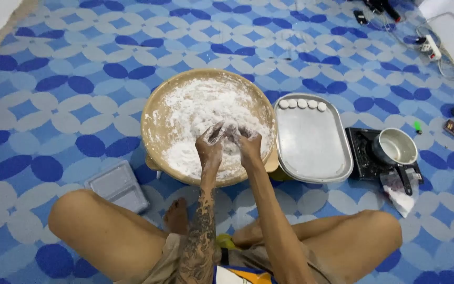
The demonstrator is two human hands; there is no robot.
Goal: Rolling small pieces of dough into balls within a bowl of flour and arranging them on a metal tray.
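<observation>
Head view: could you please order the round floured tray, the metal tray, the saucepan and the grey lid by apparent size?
1. Round floured tray
2. Metal tray
3. Grey lid and saucepan look alike in size; I would not rank them.

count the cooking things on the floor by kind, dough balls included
round floured tray: 1
metal oval tray: 1
white dough balls on the metal tray: 5
saucepan: 1
portable stove: 1
clear lidded box: 1
Total: 10
Both the left hand and right hand work the flour.
</observation>
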